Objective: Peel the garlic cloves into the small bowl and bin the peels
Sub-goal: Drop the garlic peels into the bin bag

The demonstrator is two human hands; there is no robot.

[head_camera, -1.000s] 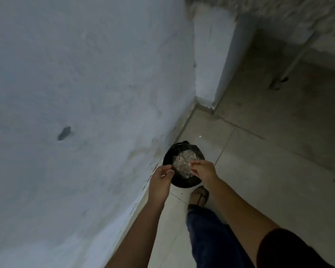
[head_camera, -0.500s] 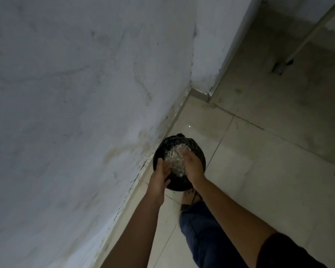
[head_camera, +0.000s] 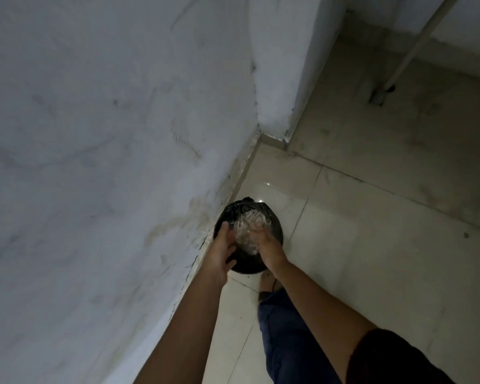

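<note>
A round black bin (head_camera: 246, 268) lined with a black bag stands on the floor against the wall. Pale, papery garlic peels (head_camera: 250, 220) lie heaped inside it. Both my hands hang over the bin's mouth. My left hand (head_camera: 222, 248) is over the left rim with its fingers stretched out and nothing in it. My right hand (head_camera: 267, 245) is over the right side, blurred by motion, fingers pointing down at the peels. The small bowl and the garlic cloves are out of view.
A white plastered wall (head_camera: 108, 162) runs along the left, with a jutting corner (head_camera: 283, 79) behind the bin. Pale floor tiles (head_camera: 372, 245) spread to the right. A thin white pole (head_camera: 408, 54) leans at the top right. My foot (head_camera: 266, 282) and blue trouser leg (head_camera: 288, 342) are just below the bin.
Both hands had curled fingers above the bin a second ago; they have since straightened out and dropped closer to the peels. My view has tilted down.
</note>
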